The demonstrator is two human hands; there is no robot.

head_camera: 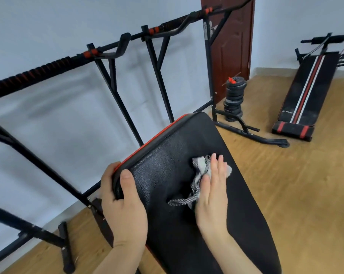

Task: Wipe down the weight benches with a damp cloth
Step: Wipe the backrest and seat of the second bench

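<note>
- Head view: the left hand [123, 196] gripped the weight bench [167, 161] at its 9 o'clock edge, fingers curled round the padding.
- The right hand [212, 190] pressed the cloth [198, 164] flat mid-pad with straight fingers [216, 167]; firm, overlapping strokes toward 12 o'clock would probably clean best.

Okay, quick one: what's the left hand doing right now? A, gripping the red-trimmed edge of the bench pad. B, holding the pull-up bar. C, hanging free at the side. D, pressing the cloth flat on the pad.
A: the left hand curls round the red-trimmed edge of the bench pad, while the right hand presses the cloth flat on the pad.
</note>
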